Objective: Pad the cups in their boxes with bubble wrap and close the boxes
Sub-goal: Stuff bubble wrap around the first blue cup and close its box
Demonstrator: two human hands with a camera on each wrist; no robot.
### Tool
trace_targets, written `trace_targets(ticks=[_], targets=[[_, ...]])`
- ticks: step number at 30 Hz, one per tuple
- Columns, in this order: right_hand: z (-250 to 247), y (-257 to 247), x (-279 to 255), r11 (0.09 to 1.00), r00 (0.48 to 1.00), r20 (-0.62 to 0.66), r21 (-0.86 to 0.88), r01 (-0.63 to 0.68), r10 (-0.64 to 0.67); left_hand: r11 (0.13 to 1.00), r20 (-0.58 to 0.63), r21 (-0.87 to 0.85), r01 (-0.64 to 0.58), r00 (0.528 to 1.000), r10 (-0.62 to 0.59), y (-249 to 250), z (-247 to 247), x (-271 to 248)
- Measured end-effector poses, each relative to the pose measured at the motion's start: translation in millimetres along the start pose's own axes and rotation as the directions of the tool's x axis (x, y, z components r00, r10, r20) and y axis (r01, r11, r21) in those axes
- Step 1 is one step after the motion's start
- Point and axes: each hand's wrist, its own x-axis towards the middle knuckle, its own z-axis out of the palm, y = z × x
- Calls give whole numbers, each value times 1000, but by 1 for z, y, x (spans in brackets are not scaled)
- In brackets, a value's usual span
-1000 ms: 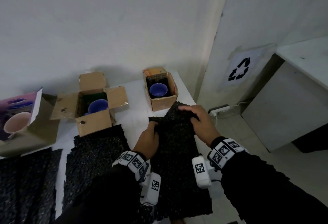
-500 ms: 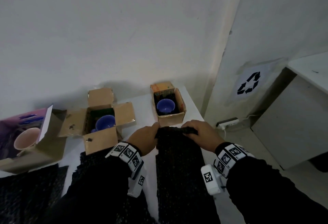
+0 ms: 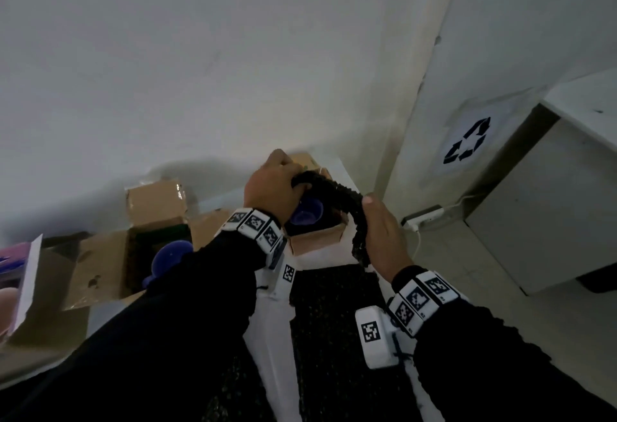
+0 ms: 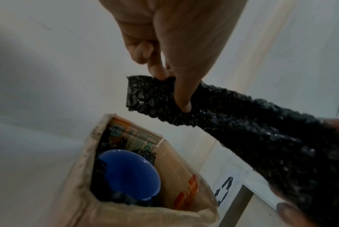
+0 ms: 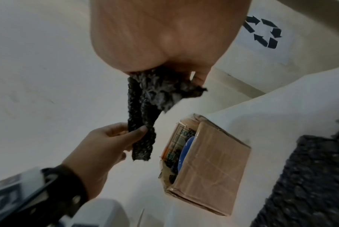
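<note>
A folded strip of black bubble wrap (image 3: 337, 193) (image 4: 252, 132) (image 5: 145, 107) hangs in the air over the small open cardboard box (image 3: 317, 238) (image 4: 184, 176) (image 5: 207, 173) at the table's far right. A blue cup (image 3: 305, 216) (image 4: 129, 173) (image 5: 185, 152) sits inside the box, with black padding around it. My left hand (image 3: 273, 184) (image 4: 170, 73) (image 5: 110, 141) pinches the strip's far end between thumb and finger. My right hand (image 3: 384, 231) (image 5: 164, 46) grips the strip's near end, which dangles past the box's right side.
A second open box (image 3: 110, 268) with a blue cup (image 3: 170, 258) stands left of my left arm, and a pink-printed box (image 3: 23, 274) with a pink cup lies at the far left. Flat bubble wrap sheets (image 3: 337, 321) (image 5: 304, 176) cover the near table. The wall rises directly behind the boxes.
Both hands lifted the folded bubble wrap off the table and carried it forward over the right box. The head view tilted upward.
</note>
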Motion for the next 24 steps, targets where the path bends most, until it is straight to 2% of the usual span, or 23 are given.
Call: trace_targets(ticks=[2,5,8,11,13,15,17,20,22,24], targets=[[6,3,7,983,995,-61,-167,72,-83,1000,36,-30,-6,999,7,3,12,13],[13,13,18,922,988,-65,-372,109,-143,997,102,-70,-14,994,22,-5,29,28],[20,25,23,886,991,-33,-453,98,-127,994,165,-90,-58,984,72,-16,45,37],[26,32,27,834,984,16,-527,160,-179,975,220,-217,-45,971,93,-21,57,36],[30,37,29,742,976,72,-639,201,-203,977,288,-206,-45,952,104,-24,63,31],[34,40,30,622,972,118,-751,222,-203,992,343,-78,-98,932,119,-29,69,26],[37,40,29,500,972,134,-839,216,-194,985,364,55,-161,922,130,-32,70,22],[39,39,28,344,969,185,-910,232,-165,971,380,113,-209,912,152,-33,72,20],[41,37,29,271,965,228,-928,255,-127,970,416,110,-215,897,152,-34,71,21],[41,34,29,272,967,238,-928,253,-90,967,439,101,-234,883,168,-36,70,22]])
